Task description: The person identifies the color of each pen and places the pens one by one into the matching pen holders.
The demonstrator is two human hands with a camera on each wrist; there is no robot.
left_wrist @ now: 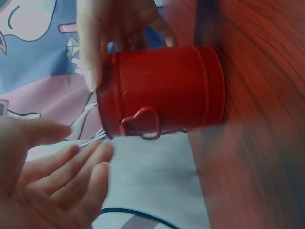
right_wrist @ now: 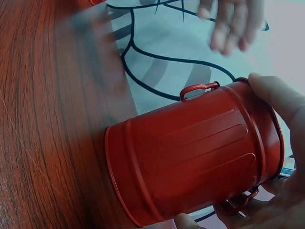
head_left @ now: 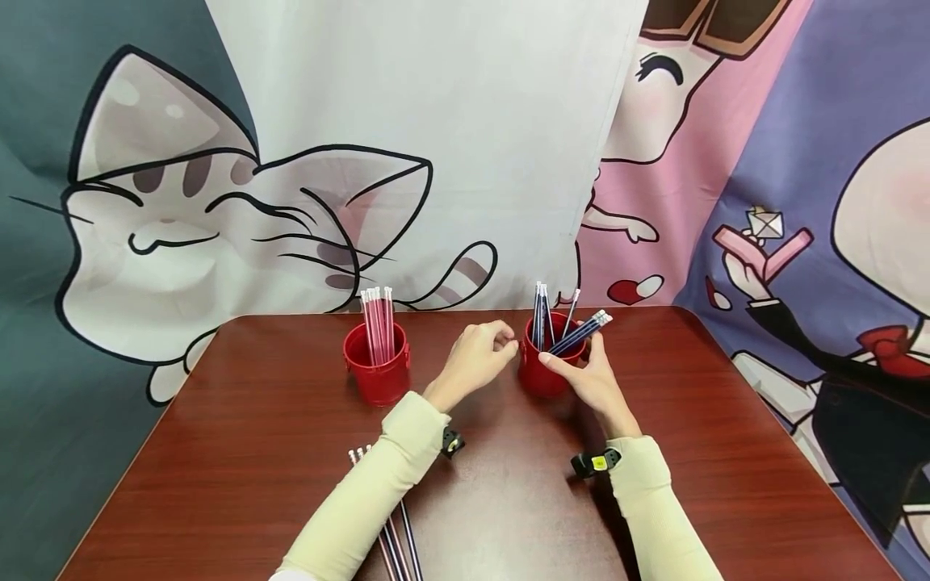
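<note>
My right hand (head_left: 597, 383) grips the right red bucket (head_left: 539, 378) at its top, with the thumb at the rim and the fingers round the far side. Dark blue pencils (head_left: 539, 315) stand in that bucket, and a bunch of them leans right over the rim. Just left of the bucket, my left hand (head_left: 474, 361) hovers with loosely bent fingers and nothing in them. In the left wrist view its fingertips (left_wrist: 102, 152) lie close to the bucket's rim. A small wire handle (right_wrist: 198, 88) shows on the bucket's side in the right wrist view.
Another red bucket (head_left: 379, 381), holding pink pencils (head_left: 378, 327), stands to the left. Several pink and dark pencils (head_left: 408, 537) lie at the table's front, partly under my left sleeve (head_left: 363, 492). A cartoon-printed cloth (head_left: 450, 105) hangs behind the brown table (head_left: 240, 452).
</note>
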